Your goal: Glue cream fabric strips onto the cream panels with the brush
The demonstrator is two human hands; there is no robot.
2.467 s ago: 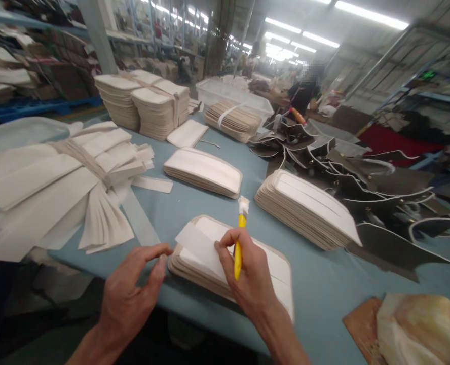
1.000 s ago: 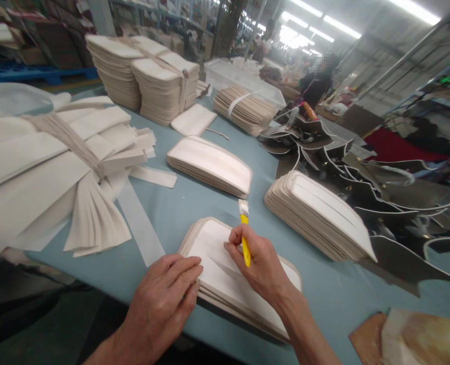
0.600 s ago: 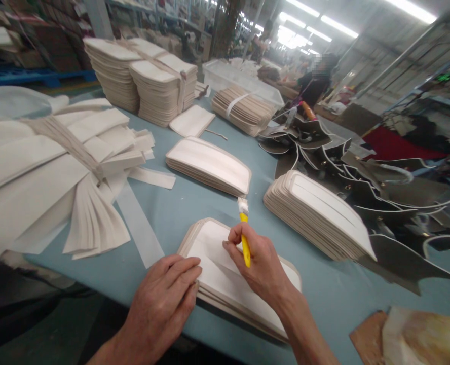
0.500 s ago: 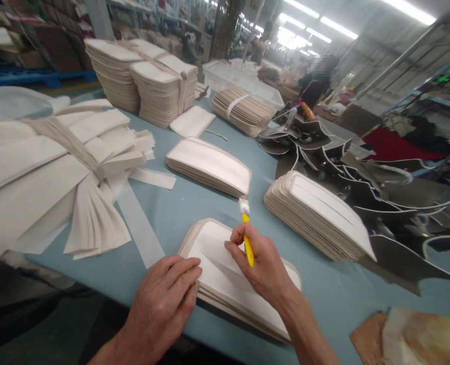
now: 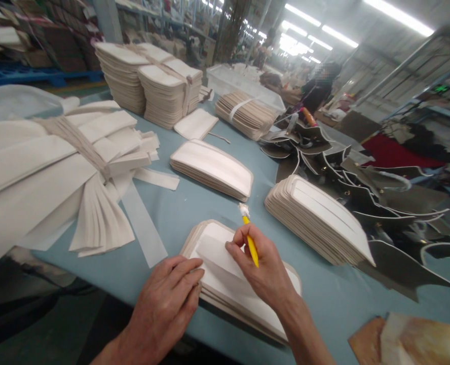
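A stack of pale, round-cornered panels (image 5: 205, 230) lies at the table's near edge. On its top panel is a white strip (image 5: 219, 253), one edge slightly raised. My left hand (image 5: 167, 291) lies over the stack's left end, fingers outstretched and fingertips on the top panel; its thumb is hidden. My right hand (image 5: 261, 266) is closed round the yellow handle of a small brush (image 5: 251, 243), whose bristles point up and away, coated in something white. The thumb and forefinger of this hand meet at the strip's upper edge, and they seem to pinch it.
More panel stacks stand ahead (image 5: 212, 170) and at right (image 5: 320, 218). Tied panel bundles (image 5: 164, 96) are at the back, beside a clear bin (image 5: 244, 81). Left lie bundled white strips (image 5: 58, 157); right, dark white-edged pieces (image 5: 384, 203). A stained bag (image 5: 422, 339) sits front right. A person is beyond.
The white strip has shifted slightly on the top panel, and more of its raised edge shows. The brush handle tilts a little more. Both hands stay nearly in place; the view has moved slightly.
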